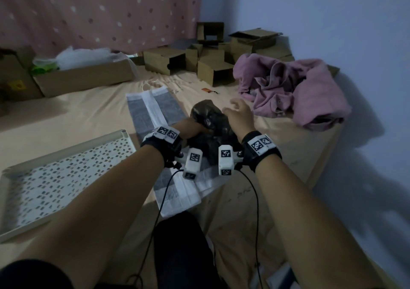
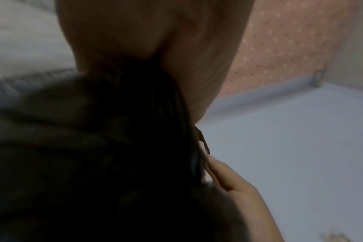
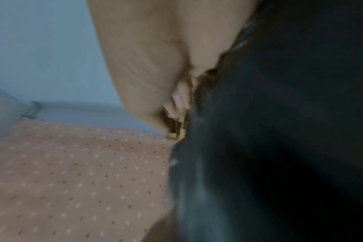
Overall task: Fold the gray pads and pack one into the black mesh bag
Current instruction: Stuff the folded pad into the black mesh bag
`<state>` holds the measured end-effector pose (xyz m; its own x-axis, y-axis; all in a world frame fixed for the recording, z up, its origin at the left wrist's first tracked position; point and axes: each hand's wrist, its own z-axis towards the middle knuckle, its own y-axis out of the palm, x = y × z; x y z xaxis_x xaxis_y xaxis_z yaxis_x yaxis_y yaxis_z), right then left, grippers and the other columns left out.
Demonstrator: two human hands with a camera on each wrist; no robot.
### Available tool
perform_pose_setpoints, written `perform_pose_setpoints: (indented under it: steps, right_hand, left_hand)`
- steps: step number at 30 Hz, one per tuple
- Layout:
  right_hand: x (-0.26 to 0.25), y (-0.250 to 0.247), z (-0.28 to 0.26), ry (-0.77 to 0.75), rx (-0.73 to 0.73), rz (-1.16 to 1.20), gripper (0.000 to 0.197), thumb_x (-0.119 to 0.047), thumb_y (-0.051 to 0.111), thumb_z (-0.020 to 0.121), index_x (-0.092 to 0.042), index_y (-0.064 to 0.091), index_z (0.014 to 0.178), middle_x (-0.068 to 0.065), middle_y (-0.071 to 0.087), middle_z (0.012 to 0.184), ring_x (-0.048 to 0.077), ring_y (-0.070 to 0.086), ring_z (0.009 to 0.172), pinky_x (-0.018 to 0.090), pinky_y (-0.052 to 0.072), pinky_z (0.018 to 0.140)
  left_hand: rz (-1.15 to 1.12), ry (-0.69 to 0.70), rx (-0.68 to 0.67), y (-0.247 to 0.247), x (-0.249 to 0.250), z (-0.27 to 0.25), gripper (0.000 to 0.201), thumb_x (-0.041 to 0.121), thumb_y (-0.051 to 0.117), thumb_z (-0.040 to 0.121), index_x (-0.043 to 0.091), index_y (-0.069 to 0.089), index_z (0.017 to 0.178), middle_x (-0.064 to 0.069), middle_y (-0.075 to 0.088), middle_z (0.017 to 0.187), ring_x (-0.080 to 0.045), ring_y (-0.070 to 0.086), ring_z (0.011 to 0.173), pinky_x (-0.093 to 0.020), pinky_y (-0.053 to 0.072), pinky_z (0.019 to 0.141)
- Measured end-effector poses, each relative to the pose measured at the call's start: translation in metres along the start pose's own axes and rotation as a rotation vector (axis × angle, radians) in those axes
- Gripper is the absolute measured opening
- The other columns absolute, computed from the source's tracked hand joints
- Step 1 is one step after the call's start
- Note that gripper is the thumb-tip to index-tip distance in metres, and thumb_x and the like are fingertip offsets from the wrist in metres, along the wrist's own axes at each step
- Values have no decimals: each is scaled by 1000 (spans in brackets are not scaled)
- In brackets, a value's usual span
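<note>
The black mesh bag (image 1: 209, 120) is lifted, bunched and bulging, over the middle of the bed between both hands. My left hand (image 1: 194, 129) grips its near left side, and in the left wrist view the dark bag (image 2: 93, 131) fills the space under the palm (image 2: 151, 41). Fingers of my right hand (image 1: 234, 111) pinch the bag's right edge (image 3: 199, 91). What is inside the bag is hidden. A gray pad with white borders (image 1: 153, 107) lies flat on the bed beyond the bag, and more gray and white pad (image 1: 177, 189) lies under my wrists.
A perforated cream tray (image 1: 26, 229) sits on the bed at left. A crumpled pink cloth (image 1: 292, 89) lies at right near the bed's edge. Cardboard boxes (image 1: 213, 71) line the back by a dotted pink curtain (image 1: 99, 11). A blue wall (image 1: 332, 22) stands at right.
</note>
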<state>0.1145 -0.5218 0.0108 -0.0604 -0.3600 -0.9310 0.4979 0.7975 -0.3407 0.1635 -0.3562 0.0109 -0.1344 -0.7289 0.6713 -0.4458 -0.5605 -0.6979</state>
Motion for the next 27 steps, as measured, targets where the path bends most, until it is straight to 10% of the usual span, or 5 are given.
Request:
perform_pose_setpoints:
  steps: [10,13,16,20,27]
  right_hand:
    - [7,-21,13,-296,24,-710,50,-43,48,89,-30,54,137,0,53,144,26,44,136,52,29,114]
    - [37,-24,29,-90,-207,-693,60,-53,40,95,-33,36,151,-1,27,163,28,25,149,55,23,118]
    - [67,-19,35,-29,-315,-697,55,-57,33,98,-28,44,143,4,34,158,31,27,147,56,24,116]
    - [81,-17,38,-62,-260,-674,51,-56,28,100,-26,50,135,6,43,152,31,35,142,56,26,114]
    - [72,-31,38,-95,-291,-855,50,-57,29,100,-35,48,141,1,38,155,31,26,146,58,15,118]
  left_hand:
    - [-751,-37,71,45,34,41,46,20,64,91,1,58,132,-20,60,135,-34,61,120,-42,55,94]
    - [-671,-154,56,60,44,54,42,20,51,101,8,50,141,-17,51,145,-34,52,130,-35,42,104]
    - [-237,-56,151,77,43,54,39,17,45,103,6,51,140,-17,54,142,-31,51,129,-35,35,106]
    - [-426,-42,110,73,48,65,36,16,51,99,0,60,130,-20,61,132,-33,55,124,-36,42,105]
    - [-215,-32,201,50,50,54,64,65,70,64,18,67,108,-2,68,99,-21,64,88,-31,53,75]
